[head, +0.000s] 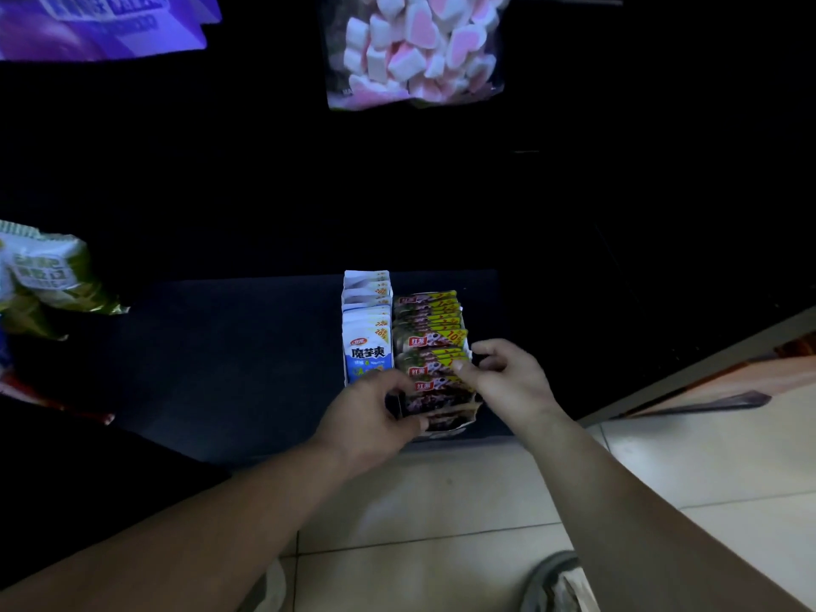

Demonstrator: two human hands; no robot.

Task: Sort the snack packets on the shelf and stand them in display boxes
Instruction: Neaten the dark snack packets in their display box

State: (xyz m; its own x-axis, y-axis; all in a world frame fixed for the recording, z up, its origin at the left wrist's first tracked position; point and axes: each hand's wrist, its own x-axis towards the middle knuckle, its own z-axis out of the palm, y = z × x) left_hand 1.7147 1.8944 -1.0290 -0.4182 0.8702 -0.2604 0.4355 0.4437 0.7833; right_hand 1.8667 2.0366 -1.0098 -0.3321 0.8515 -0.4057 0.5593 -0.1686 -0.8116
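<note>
Two rows of snack packets stand side by side on a dark low shelf. The left row holds white-and-blue packets in a white display box. The right row holds brown packets with yellow corners in another box. My left hand curls round the front brown packets at the near end of that row. My right hand pinches the top edge of a brown packet from the right side.
A bag of pink and white marshmallows hangs above. A purple bag is at the top left, and a green-and-white bag lies at the left. Pale floor tiles and a shoe are below.
</note>
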